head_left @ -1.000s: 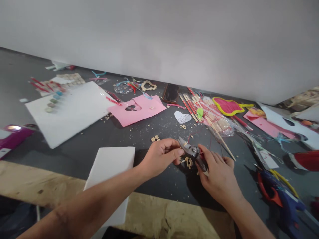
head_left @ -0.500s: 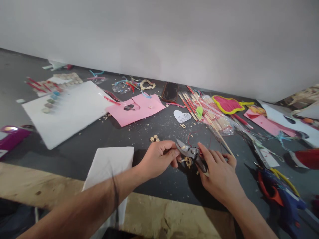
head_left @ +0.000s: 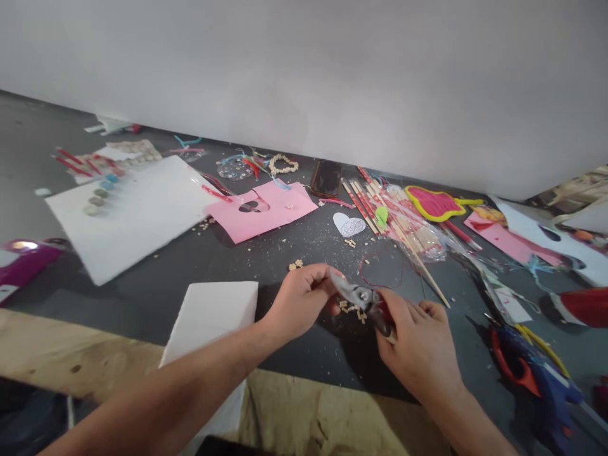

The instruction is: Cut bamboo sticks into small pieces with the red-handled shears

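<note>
My right hand point(head_left: 418, 342) is closed round the dark handles of the metal pruning shears point(head_left: 356, 292), whose blades point left. At the blade tips, my left hand point(head_left: 301, 297) has thumb and fingers pinched together; what they hold is too small to make out. Short pale wooden pieces point(head_left: 354, 310) lie on the dark table just below the shears. A small cluster of pale pieces point(head_left: 295, 264) sits beyond my left hand. Farther back is a white paper heart point(head_left: 349, 225) with a drawn pattern, with two short sticks near it.
Pink paper point(head_left: 261, 209), a phone point(head_left: 325, 178) and bagged chopsticks point(head_left: 403, 221) lie farther back. White boards point(head_left: 133, 212) are at left. A blue glue gun point(head_left: 551, 386) and scissors point(head_left: 517, 361) lie at right; a purple tool point(head_left: 31, 263) is far left.
The shears' handles have been squeezed closer together in my right hand, and the blades have tilted and closed near my left fingertips. My left hand has barely moved.
</note>
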Tool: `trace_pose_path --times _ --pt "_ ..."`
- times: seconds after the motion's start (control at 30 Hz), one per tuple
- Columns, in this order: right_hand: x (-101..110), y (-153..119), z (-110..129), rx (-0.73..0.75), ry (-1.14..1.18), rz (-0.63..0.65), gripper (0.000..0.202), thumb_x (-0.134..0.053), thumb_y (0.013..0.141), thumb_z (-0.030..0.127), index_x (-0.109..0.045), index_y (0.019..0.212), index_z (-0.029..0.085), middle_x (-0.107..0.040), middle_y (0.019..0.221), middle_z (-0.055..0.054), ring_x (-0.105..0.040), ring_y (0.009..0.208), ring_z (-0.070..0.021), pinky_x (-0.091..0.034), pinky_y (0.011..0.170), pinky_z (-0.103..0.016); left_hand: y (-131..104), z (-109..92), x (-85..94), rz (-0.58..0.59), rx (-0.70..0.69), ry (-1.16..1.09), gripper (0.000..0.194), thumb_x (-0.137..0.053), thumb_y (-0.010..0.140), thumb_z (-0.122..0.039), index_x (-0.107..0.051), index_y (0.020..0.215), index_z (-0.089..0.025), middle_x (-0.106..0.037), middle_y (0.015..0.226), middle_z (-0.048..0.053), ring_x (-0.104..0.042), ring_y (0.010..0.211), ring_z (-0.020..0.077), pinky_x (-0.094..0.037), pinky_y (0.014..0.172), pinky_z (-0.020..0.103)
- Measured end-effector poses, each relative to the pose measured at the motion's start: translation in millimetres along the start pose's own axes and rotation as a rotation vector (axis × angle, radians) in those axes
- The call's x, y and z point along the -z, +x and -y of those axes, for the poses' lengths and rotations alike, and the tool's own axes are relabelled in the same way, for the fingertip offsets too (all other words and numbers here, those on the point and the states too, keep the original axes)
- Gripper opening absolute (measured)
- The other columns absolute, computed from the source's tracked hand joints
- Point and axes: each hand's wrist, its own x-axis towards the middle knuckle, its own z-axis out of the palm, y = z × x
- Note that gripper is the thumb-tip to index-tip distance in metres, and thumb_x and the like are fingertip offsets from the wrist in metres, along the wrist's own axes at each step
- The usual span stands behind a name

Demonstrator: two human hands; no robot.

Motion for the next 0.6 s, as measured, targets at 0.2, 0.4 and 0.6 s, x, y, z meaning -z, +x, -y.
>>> trace_pose_path --times 0.2,0.4,0.6 --pt "-10 5 -25 -0.231 -0.08 -0.005 0.05 -0.047 0.082 0.049 -0.043 0.122 0.019 -0.069 0.099 -0.009 -0.063 0.09 -0.0241 -0.037 0.077 -0.037 6 2 0.2 -0.009 0.0 0.018 0.017 -0.051 0.082 -0.027 -0.059 0.079 -0.012 -0.062 0.067 0.001 -0.054 0.048 0.0068 -0.041 0.05 0.018" --pt "-8 10 -35 -0.334 -0.122 0.063 0.058 -0.042 0.082 0.056 -0.037 0.128 0.022 -0.062 0.113 -0.01 -0.059 0.101 -0.0284 -0.043 0.077 -0.043 8 3 -1.8 -0.027 -0.029 -0.105 0.022 -0.055 0.079 -0.034 -0.059 0.076 -0.012 -0.062 0.067 0.001 -0.054 0.047 0.0075 -0.041 0.049 0.02" --pt "-6 12 -47 -0.387 -0.195 0.083 0.057 -0.035 0.086 0.052 -0.04 0.127 0.014 -0.065 0.095 -0.013 -0.062 0.086 -0.0295 -0.047 0.067 -0.04 9 5 -1.2 -0.009 -0.026 -0.233 0.026 -0.056 0.077 -0.038 -0.058 0.074 -0.013 -0.06 0.064 0.0 -0.052 0.043 0.007 -0.038 0.046 0.02"
